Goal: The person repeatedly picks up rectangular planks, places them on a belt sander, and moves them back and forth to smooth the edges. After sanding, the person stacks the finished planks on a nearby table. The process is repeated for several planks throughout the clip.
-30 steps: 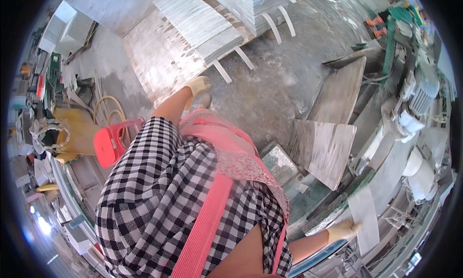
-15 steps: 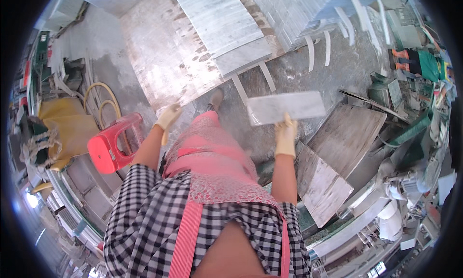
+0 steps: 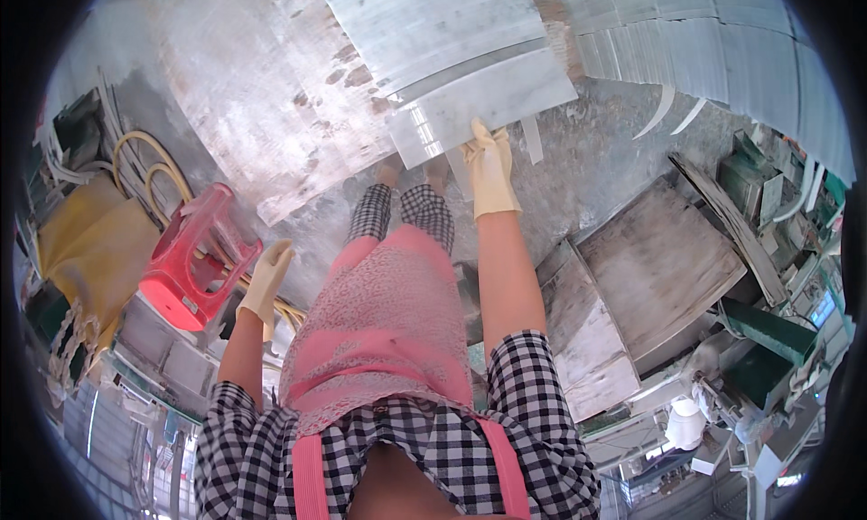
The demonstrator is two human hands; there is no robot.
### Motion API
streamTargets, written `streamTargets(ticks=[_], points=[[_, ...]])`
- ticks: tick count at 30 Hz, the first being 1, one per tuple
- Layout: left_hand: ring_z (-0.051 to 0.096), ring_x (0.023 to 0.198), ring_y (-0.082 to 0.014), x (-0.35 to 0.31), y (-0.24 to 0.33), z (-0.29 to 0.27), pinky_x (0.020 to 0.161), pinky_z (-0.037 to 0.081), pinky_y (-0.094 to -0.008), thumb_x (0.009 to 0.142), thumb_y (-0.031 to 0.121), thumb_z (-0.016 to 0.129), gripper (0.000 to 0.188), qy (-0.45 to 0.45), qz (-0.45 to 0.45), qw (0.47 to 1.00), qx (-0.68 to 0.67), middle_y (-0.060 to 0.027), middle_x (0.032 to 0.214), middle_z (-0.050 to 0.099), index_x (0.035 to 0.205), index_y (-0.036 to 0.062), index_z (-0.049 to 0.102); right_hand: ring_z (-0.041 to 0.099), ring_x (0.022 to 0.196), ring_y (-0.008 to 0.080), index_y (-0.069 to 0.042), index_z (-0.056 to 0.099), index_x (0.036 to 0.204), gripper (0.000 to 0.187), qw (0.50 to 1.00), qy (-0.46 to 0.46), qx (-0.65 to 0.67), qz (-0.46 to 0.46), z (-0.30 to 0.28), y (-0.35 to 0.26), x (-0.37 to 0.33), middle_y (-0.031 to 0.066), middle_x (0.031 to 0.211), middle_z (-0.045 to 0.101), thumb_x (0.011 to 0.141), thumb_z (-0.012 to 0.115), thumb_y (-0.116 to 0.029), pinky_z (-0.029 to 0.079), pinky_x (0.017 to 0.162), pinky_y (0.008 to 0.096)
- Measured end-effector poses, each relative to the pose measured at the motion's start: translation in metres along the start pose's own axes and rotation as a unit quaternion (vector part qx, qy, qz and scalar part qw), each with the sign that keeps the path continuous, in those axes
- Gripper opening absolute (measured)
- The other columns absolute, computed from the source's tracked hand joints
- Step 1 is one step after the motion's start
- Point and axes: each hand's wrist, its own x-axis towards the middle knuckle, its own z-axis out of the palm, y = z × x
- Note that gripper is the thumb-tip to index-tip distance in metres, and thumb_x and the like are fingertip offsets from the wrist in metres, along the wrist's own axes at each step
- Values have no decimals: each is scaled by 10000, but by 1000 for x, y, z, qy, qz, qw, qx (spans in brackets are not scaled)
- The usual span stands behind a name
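The tile [image 3: 483, 105] was a pale grey, glossy rectangular slab with faint marbled streaks, longer than wide, catching a bright glare near its left end. It lay tilted at the near edge of the stack of tiles [image 3: 424, 23] ahead of the person, above the wet concrete floor [image 3: 596, 159]. The right hand [image 3: 489, 163], in a cream rubber glove, reached forward with the arm straight, its grip closed on the tile's lower edge, fingers spread up against the face. The left hand [image 3: 265, 281], gloved alike, hung low beside the pink apron [image 3: 384, 330] with fingers loosely curled, empty, near one red plastic stool [image 3: 199, 263]. Two gloved hands showed, one tile held, and a second stack of tiles [image 3: 713, 51] stood to the right.
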Motion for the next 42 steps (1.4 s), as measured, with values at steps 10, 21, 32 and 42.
streamTargets(ticks=[10, 21, 32, 42], points=[[616, 1164, -215, -16, 30, 45, 1032, 442, -328, 984, 173, 581, 442, -11, -40, 998, -54, -148, 1272, 626, 1361, -51, 529, 653, 1096, 330, 41, 423, 1343, 430, 999, -3, -11, 46, 7, -6, 43, 201, 1267, 584, 966, 601, -64, 577, 902, 473], [623, 1139, -203, -3, 38, 61, 1026, 456, -332, 988, 211, 584, 459, -12, -33, 998, -53, -138, 1226, 643, 1353, -61, 532, 702, 840, 253, 95, 675, 983, 522, 788, 45, -589, 171, 14, -50, 70, 252, 970, 685, 955, 618, -423, 565, 728, 328], [574, 1230, -217, -12, 54, 59, 1049, 427, -322, 964, 248, 630, 457, -2, -28, 998, -57, -135, 1296, 633, 1334, -14, 575, 697, 977, 255, 86, 639, 1148, 583, 837, 13, -513, 192, 1, -42, 80, 223, 1131, 683, 918, 661, -448, 570, 785, 338], [561, 1249, -224, -18, 61, 52, 1068, 408, -337, 971, 285, 615, 517, 11, -64, 997, -46, -138, 1320, 612, 1387, -8, 527, 695, 928, 239, 70, 547, 1287, 662, 849, -4, -501, 171, -12, -41, 65, 219, 1142, 684, 931, 648, -479, 569, 772, 319]])
